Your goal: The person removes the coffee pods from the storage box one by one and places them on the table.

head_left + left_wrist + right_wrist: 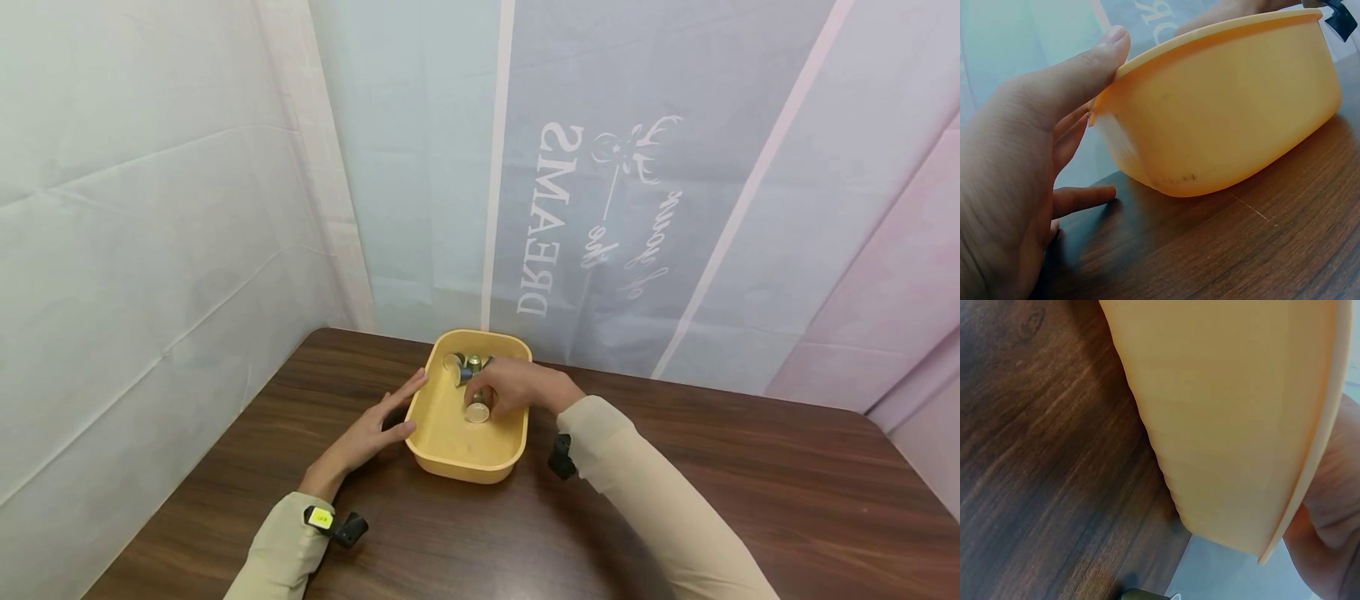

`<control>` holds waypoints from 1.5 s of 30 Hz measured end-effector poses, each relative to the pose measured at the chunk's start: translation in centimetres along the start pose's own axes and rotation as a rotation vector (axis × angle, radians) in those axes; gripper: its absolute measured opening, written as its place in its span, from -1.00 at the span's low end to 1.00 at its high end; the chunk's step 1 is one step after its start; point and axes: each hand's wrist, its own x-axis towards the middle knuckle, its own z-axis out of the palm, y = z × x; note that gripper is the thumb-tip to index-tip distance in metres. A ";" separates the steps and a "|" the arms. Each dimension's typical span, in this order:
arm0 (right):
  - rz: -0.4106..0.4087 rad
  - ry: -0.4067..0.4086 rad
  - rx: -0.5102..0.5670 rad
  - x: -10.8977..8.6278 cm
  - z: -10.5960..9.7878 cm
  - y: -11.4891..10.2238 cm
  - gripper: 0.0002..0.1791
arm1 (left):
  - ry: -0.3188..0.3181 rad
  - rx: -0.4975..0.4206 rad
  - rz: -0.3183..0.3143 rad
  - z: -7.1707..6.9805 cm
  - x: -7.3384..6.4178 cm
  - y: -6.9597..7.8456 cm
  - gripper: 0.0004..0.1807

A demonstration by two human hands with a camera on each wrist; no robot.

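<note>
A yellow plastic basin (467,475) stands on the table, tilted slightly in my view. My left hand (375,429) rests against its left side with the fingers stretched out; in the left wrist view the thumb (1094,62) lies at the rim. Inside the basin, my right hand (510,385) has its fingers curled round a small green cylinder with a pale round end (477,412). Several similar small cylinders (454,363) lie at the basin's far end, partly covered by that hand. In the right wrist view, the basin wall hides the fingers.
The dark wooden table (675,467) extends on both sides of the basin. Right behind the basin hangs a pale printed curtain (420,208). A dark green object (1144,595) peeks in at the bottom of the right wrist view; its kind is unclear.
</note>
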 end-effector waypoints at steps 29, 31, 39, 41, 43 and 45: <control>-0.074 0.094 -0.093 0.4 0.4 -0.5 -0.64 | 0.017 0.010 0.013 0.2 0.1 -2.4 -0.26; -0.069 0.090 -0.091 0.4 0.4 -0.5 -0.64 | 0.015 0.017 0.006 0.2 0.1 -2.5 -0.27; -0.059 0.099 -0.045 0.4 0.5 -0.4 -0.70 | 0.006 0.012 0.004 0.3 0.1 -2.6 -0.29; -0.055 0.119 -0.031 0.3 0.6 -0.3 -0.73 | 0.009 0.013 0.004 0.2 0.1 -2.6 -0.29; -0.055 0.153 -0.006 0.3 0.6 -0.2 -0.74 | 0.010 0.011 0.002 0.2 0.1 -2.6 -0.29; -0.066 0.193 0.033 0.3 0.5 -0.2 -0.75 | 0.013 0.015 0.010 0.2 0.1 -2.7 -0.29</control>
